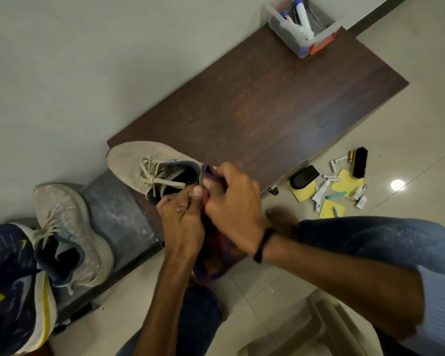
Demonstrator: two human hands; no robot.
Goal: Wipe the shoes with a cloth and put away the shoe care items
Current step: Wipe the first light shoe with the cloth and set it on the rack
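Observation:
A dusty beige sneaker point(139, 160) lies on the near end of a dark wooden bench point(262, 106). At its heel my left hand point(181, 217) and my right hand point(231, 201) both grip a purple cloth point(216, 253), which hangs down between my wrists. A second beige sneaker point(70, 227) rests on a lower grey shelf point(116, 214). At the far left sits a navy sneaker point(13, 283) with a yellow stripe. Shoe care items lie on the floor at the right: a black brush point(360, 161), a black sponge applicator point(305, 176), yellow cloths point(347, 179) and several small tubes.
A clear plastic box point(303, 34) with an orange latch stands at the bench's far end, holding bottles and tubes. A wall runs along the left. My knee in blue jeans point(370, 240) is at the right, a beige plastic stool point(326, 327) below it.

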